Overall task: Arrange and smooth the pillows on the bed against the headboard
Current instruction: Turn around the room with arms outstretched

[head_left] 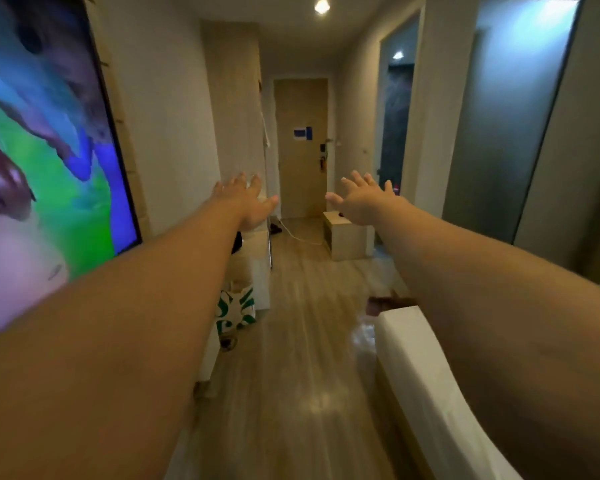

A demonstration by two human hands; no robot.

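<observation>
Both my arms stretch straight out in front of me at chest height. My left hand [248,200] is spread with its fingers apart and holds nothing. My right hand [362,199] is likewise spread and empty, palm facing down. A white corner of the bed [416,358] shows at the lower right, partly behind my right forearm. No pillow and no headboard are in view.
A large lit TV screen [49,150] fills the left wall. A wooden-floored hallway [291,341] leads to a closed door [302,147]. A white and green bag [236,310] stands by a white cabinet on the left. A low pale box [347,237] sits by the doorway on the right.
</observation>
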